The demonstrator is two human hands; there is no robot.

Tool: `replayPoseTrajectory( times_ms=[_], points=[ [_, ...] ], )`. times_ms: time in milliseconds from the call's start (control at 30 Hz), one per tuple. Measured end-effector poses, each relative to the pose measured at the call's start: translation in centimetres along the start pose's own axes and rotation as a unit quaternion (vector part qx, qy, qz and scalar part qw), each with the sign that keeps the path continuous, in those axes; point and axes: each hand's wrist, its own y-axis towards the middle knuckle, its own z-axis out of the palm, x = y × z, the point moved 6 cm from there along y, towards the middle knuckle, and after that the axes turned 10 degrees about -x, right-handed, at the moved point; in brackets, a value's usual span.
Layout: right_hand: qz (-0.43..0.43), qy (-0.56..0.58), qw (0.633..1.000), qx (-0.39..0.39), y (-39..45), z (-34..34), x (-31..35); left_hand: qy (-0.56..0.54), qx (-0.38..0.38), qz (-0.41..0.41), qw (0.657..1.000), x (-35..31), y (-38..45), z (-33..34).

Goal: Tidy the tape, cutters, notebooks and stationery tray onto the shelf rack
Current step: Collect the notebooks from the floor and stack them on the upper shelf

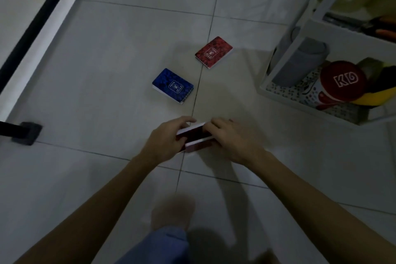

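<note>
Both hands — left hand (166, 139) & right hand (232, 140) — clasp red notebooks (196, 137) above floor (107, 49).

Both bare forearms reach forward and down, converging low over the floor. The left hand (166, 138) curls its fingers around one end of a dark red notebook (196, 137), thumb on top. The right hand (232, 138) lies palm-down over the opposite end, fingers clasping it.

Pretty dim on my feed. Pale tiled floor (107, 53) with dark grout lines, a white strip with a black band (36, 21) running diagonally at the left, and a small dark block (26, 133) below it.
</note>
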Motion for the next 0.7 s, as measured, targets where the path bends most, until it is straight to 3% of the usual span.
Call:
replayPoseTrajectory(
  times_ms=[67,200,400,567,700],
  points=[
    [0.066,0.002,0.997,-0.047,-0.7,-0.1,-1.3,-0.058,-0.026,-0.01,0.998,0.6,-0.7,-0.3],
    [0.211,0.126,0.967,-0.069,-2.4,1.5,-2.3,-0.191,-0.001,-0.115,0.975,1.7,-2.1,0.7],
    [0.191,0.111,0.971,-0.09,-3.0,2.9,-0.5,-0.11,-0.017,-0.002,0.994,-1.0,-3.2,2.3],
    [0.164,0.011,0.979,-0.117,-2.3,2.6,-0.8,-0.138,-0.016,0.029,0.99,-2.2,-1.3,2.0],
    [0.183,-0.014,0.975,-0.122,-0.5,2.0,-2.3,-0.13,-0.076,0.018,0.988,-1.7,1.6,0.4]
  ],
)
